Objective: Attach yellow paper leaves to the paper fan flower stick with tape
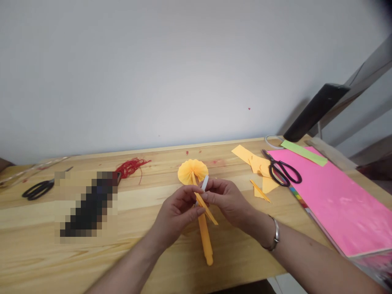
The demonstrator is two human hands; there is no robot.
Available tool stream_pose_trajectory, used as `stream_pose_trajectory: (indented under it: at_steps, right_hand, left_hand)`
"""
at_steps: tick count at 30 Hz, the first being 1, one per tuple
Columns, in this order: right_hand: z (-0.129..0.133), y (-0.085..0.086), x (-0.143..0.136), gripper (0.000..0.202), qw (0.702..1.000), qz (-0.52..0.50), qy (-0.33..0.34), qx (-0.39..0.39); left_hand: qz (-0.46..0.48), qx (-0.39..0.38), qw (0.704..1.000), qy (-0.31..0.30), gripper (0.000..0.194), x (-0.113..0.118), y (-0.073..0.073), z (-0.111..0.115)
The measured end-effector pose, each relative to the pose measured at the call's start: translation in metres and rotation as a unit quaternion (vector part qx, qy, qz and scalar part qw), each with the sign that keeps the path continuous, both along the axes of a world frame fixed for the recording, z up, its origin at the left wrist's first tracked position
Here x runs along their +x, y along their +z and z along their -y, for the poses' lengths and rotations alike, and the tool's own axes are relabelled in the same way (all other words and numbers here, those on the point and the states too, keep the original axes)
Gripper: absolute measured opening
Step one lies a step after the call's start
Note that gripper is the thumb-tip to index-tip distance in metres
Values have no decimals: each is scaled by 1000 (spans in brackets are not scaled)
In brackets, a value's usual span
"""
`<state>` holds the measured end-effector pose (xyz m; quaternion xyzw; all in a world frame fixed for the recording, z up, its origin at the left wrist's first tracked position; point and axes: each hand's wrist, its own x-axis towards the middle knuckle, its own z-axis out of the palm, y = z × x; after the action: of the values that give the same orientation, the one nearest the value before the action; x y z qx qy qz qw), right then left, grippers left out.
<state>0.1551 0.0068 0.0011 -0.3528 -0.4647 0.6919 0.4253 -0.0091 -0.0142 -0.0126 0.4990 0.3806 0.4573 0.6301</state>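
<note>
At the middle of the table, my left hand [177, 208] is closed in a pinch on a narrow orange paper strip [209, 213]. My right hand [226, 200] meets it there, thumb and fingers pinched on a small white strip [205, 182] that sticks up between the hands. Whether the white piece is stuck to the orange strip, I cannot tell. Just behind my fingers is a pleated orange paper fan [193, 166], spread nearly round. Below the hands an orange rolled paper stick [206, 241] points toward me; my fingers hide where it meets the fan.
Orange paper scraps [245, 154] and black-handled scissors [284, 173] lie at right, beside a pink paper pack [343, 200] with a green strip [304, 153] on it. At left are red threads [131, 167], a blurred-out dark object [88, 208] and other scissors [38, 190].
</note>
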Motion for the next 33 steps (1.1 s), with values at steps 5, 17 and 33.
stream_pose_trajectory:
  at_steps: [5,17,33]
  right_hand:
    - [2,4,-1,15,1000,-7,-16,-4]
    - [1,4,1,10,999,-27,-40,16]
    - [-14,6,22,10,959,210,-108,157]
  left_hand:
    - [17,4,1000,13,26,-1,-1,-1]
    - [25,20,999,23,14,-3,2,-3]
    - [183,-101,968,140,10,-6,9,-13]
